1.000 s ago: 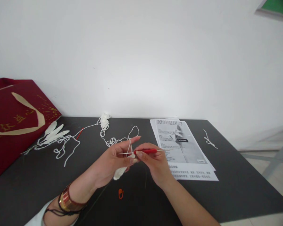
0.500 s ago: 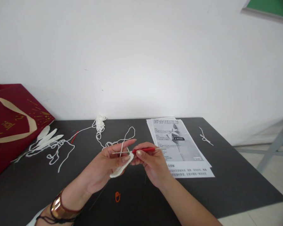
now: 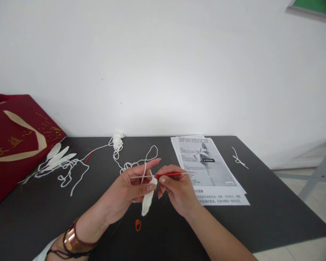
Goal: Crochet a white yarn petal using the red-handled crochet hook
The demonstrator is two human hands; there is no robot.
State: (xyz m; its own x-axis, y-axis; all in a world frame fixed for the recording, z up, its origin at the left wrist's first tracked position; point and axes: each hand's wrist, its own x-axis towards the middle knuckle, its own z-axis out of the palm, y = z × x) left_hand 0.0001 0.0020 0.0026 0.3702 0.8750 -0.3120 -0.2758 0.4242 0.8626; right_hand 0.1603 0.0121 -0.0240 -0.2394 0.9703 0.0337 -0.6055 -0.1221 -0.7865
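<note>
My left hand (image 3: 130, 188) pinches a white crocheted petal (image 3: 147, 203) near its top, between thumb and fingers. Over the raised left index finger runs a strand of white yarn (image 3: 145, 169) that leads down to the petal. My right hand (image 3: 176, 186) grips a crochet hook (image 3: 168, 175) by its red handle. The metal shaft points left, across the top of the petal and behind the yarn strand; how the loops sit on it is too small to tell. The petal hangs tilted below the left thumb.
An orange stitch marker (image 3: 138, 225) lies in front of my hands. Printed sheets (image 3: 220, 195) lie on the right, with a short tied yarn piece (image 3: 238, 159) beyond them. Left are finished white petals (image 3: 61, 159), a red stick (image 3: 88, 156), a yarn heap (image 3: 118, 140) and a maroon bag (image 3: 13, 127).
The petal has swung from slanting leftward to hanging more steeply down, below the left thumb. My right fingers have shifted slightly on the hook. The view has swayed a little sideways.
</note>
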